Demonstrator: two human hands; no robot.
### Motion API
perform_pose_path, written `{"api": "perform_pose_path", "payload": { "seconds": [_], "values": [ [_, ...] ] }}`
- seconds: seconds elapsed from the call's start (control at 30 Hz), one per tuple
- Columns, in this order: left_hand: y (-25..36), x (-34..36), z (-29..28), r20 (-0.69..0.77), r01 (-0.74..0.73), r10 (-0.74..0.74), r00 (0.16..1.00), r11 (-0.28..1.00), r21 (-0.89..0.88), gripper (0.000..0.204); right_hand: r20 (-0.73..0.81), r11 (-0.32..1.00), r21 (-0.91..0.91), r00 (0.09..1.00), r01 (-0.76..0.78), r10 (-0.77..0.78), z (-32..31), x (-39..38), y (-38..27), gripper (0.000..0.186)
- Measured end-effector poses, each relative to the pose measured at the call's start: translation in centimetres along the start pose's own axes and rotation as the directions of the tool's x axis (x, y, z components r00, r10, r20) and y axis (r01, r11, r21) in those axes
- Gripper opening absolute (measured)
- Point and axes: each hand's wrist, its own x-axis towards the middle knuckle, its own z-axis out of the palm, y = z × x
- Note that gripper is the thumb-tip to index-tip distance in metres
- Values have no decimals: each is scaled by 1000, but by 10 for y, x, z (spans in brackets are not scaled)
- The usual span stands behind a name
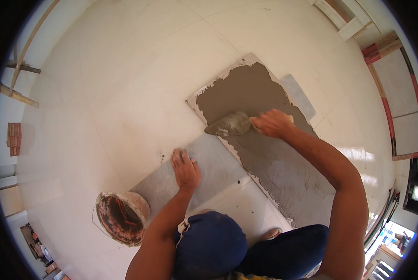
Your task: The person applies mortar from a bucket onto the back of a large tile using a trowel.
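My right hand [273, 123] is closed around the handle of a mortar-smeared trowel [230, 124]. The trowel's pointed blade lies over the left border of a grey-brown layer of wet mortar [244, 91], its tip toward the left. That mortar is spread across a large pale tile [194, 103], whose bare margin shows along the left side. My left hand [186, 170] rests on a grey tile or board [218, 161] left of the mortar, fingers stretched forward and apparently holding nothing. The mortar near my right forearm looks smoother and wetter than the far part.
A dirty bucket [143, 203] with a reddish, crusted inside stands left of my left forearm. Beyond the mortar's right border lies a grey flat piece [298, 95]. Framed panels [398, 88] stand at the far right, reddish bricks [14, 138] at the far left. Pale flooring surrounds the work.
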Motion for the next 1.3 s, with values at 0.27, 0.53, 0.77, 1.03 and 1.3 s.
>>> {"api": "perform_pose_path", "payload": {
  "seconds": [0.27, 0.53, 0.77, 1.03, 1.3],
  "values": [
    [3, 5, -5, 35, -5, 6, 999, 1000, -14, 52, -42, 968, 73, 969, -239, 242, -14, 63, 24, 18],
    [0, 6, -6, 35, -14, 15, 999, 1000, -18, 50, -16, 830, 181, 842, -528, 539, -15, 78, 77, 24],
    [-2, 7, -6, 32, -40, 39, 999, 999, 15, 51, -14, 606, 277, 627, -746, 779, -4, 50, 100, 31],
    [6, 8, -8, 108, -16, 11, 994, 999, 44, 68, 195, 353, 393, 452, -849, 870, 27, -55, 38, 34],
    [8, 10, -10, 162, -53, 34, 986, 992, 114, 74, 168, 243, 579, 405, -778, 899, 19, -46, 12, 41]
  ]
}}
